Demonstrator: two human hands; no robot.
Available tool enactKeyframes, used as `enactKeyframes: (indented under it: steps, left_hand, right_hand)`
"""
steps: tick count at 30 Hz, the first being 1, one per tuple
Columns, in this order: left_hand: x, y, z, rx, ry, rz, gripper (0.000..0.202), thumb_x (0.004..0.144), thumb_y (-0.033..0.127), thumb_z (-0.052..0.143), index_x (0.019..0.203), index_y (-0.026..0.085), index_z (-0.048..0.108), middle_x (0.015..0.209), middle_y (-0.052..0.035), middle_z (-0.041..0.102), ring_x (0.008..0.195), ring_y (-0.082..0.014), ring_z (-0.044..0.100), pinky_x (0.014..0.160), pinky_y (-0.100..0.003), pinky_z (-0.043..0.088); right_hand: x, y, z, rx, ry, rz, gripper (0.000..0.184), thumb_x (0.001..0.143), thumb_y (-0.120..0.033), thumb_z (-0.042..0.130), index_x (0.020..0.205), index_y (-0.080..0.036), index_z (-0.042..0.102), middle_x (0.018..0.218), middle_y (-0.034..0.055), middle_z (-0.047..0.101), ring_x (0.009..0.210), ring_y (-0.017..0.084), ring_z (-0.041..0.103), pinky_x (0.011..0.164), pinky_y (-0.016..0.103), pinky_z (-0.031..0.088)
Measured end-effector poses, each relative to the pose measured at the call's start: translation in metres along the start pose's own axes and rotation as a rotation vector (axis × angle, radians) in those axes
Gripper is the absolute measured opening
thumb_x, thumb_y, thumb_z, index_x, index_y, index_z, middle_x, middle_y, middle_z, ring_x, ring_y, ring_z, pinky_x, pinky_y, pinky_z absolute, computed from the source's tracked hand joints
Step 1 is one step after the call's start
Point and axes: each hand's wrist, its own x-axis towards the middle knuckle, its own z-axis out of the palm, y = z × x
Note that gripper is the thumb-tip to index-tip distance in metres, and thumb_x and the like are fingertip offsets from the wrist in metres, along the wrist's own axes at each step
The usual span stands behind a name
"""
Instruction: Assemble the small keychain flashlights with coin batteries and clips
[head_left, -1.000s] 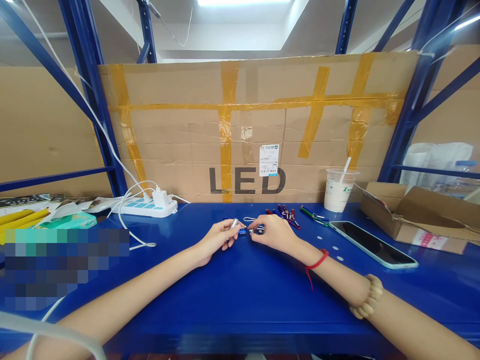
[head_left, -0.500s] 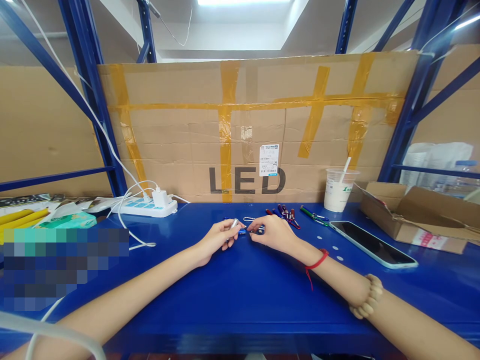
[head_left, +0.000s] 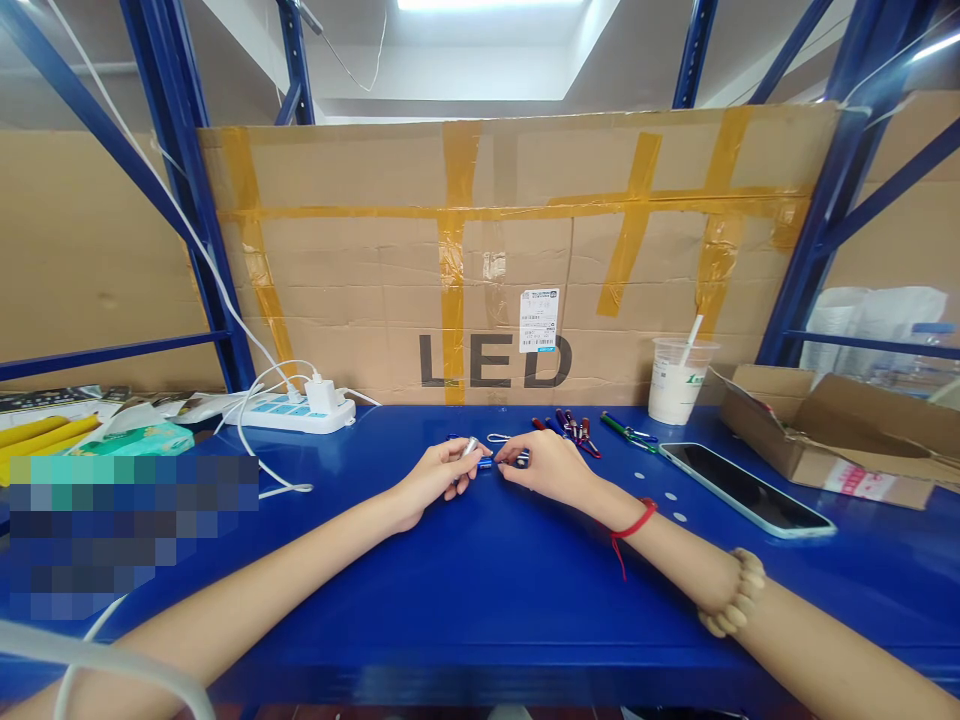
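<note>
My left hand (head_left: 439,472) is closed, thumb and fingers pinching a small silver-white cylinder (head_left: 470,447). Just right of its fingertips is a small shiny blue cylinder (head_left: 485,463), between the two hands; whether a finger touches it I cannot tell. My right hand (head_left: 551,465) is bent with thumb and forefinger brought together over the table, and anything in the pinch is too small to make out. A dark little piece (head_left: 523,459) shows under its curled fingers. Behind the hands lies a thin white loop of cord (head_left: 498,438).
Several slim red and purple metallic pieces (head_left: 577,430) and a green one (head_left: 616,425) lie behind my right hand. Farther right are a phone (head_left: 750,490), a drink cup (head_left: 677,385) and an open cardboard box (head_left: 832,425). A power strip (head_left: 300,412) with white cables stands at the left.
Almost nothing differs. Both hands keep the same place and grip; the whole view has shifted very slightly.
</note>
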Motion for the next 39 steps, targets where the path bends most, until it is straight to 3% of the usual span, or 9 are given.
enactKeyframes:
  steps: [27, 39]
  left_hand:
    - [-0.0022, 0.0035, 0.0003, 0.009, -0.007, -0.008, 0.038, 0.076, 0.049, 0.055, 0.095, 0.016, 0.057, 0.065, 0.0037, 0.044, 0.048, -0.0041, 0.037, 0.042, -0.018, 0.024]
    - [-0.001, 0.0018, 0.0013, -0.004, -0.005, 0.0, 0.032, 0.075, 0.04, 0.057, 0.095, 0.016, 0.058, 0.063, 0.0039, 0.045, 0.047, -0.0044, 0.038, 0.041, -0.018, 0.023]
  right_hand:
    - [0.002, 0.0074, 0.0054, -0.016, 0.012, -0.072, 0.014, 0.078, -0.03, 0.056, 0.083, -0.03, 0.069, 0.087, -0.0056, 0.07, 0.082, 0.015, 0.063, 0.06, 0.023, 0.044]
    - [0.0022, 0.0043, 0.0045, -0.033, 0.084, -0.049, 0.021, 0.081, -0.031, 0.049, 0.091, -0.027, 0.067, 0.093, -0.0031, 0.068, 0.071, 0.013, 0.061, 0.057, 0.023, 0.042]
